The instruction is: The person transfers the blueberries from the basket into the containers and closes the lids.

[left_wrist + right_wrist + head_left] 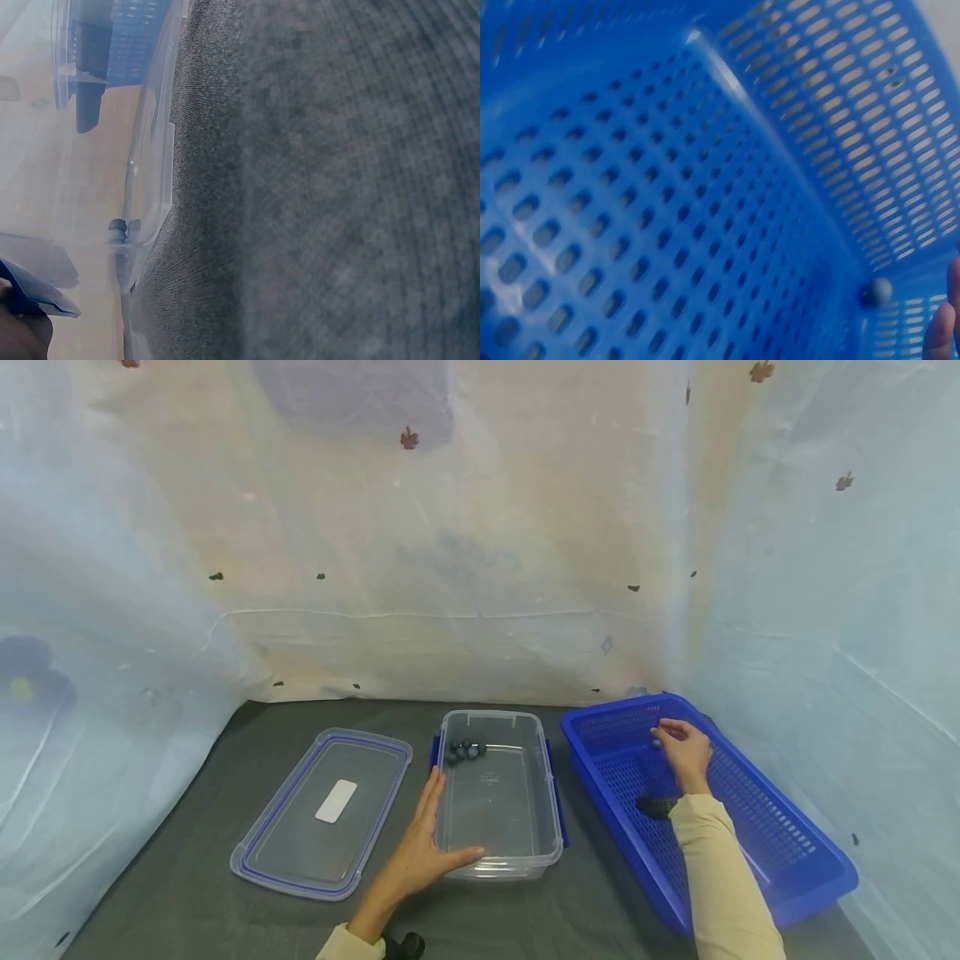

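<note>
My left hand [423,847] lies along the left side of a clear plastic food container [498,814], fingers straight and thumb spread over its near left corner. Its fingers show beside a blue side latch [34,292] in the left wrist view. Several small dark blue-grey balls [467,752] sit together at the container's far left. My right hand [686,756] reaches into a blue perforated basket [795,860], fingers loosely bent. Just below its fingertips is one similar small ball [877,292], in the basket's corner and apart from the fingers [939,334] in the right wrist view.
A clear lid [288,839] with a blue seal and a white label [336,800] lies left of the container. Dark grey cloth [202,860] covers the table. Pale patterned sheeting [465,568] hangs behind and at both sides.
</note>
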`<state>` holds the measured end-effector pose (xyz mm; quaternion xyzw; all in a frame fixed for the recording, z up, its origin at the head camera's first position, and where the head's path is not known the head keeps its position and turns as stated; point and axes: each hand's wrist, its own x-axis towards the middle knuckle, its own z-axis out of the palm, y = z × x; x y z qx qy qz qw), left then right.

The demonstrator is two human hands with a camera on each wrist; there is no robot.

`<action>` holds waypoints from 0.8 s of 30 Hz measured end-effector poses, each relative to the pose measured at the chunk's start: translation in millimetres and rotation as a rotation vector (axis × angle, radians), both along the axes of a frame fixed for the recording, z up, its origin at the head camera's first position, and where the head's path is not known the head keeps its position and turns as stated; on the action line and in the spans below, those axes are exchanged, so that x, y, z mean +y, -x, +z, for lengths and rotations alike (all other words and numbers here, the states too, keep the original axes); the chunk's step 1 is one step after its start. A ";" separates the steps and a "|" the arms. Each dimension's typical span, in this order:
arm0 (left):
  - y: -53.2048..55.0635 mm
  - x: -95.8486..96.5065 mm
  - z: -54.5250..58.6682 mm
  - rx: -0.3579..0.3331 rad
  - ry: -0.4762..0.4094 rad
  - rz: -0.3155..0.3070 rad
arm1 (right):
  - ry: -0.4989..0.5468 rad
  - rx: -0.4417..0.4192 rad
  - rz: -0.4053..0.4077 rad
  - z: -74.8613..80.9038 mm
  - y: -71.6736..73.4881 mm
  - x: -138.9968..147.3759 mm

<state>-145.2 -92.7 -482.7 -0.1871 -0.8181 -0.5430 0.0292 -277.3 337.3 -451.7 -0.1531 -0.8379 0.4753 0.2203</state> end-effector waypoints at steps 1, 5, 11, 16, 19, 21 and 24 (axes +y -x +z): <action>0.1 0.1 -0.4 0.001 0.000 0.000 | -0.028 0.001 0.013 -2.0 0.1 0.5; 0.1 0.4 -1.3 -0.001 0.000 -0.005 | -0.149 -0.008 0.057 -8.6 0.6 2.9; -0.7 0.0 -0.8 0.007 -0.002 0.000 | -0.300 -0.047 0.095 -13.9 3.5 6.9; -1.4 -0.1 -1.3 0.005 0.005 0.007 | -0.433 -0.203 0.144 -13.5 3.2 10.4; -1.7 0.0 -1.1 0.006 0.003 0.006 | -0.507 -0.293 0.211 -11.8 3.2 11.6; -1.8 0.1 -0.8 0.010 0.000 0.005 | -0.548 -0.336 0.252 -10.4 3.1 11.5; -1.5 0.6 -0.6 0.012 -0.004 0.006 | -0.583 -0.367 0.291 -9.4 4.4 11.9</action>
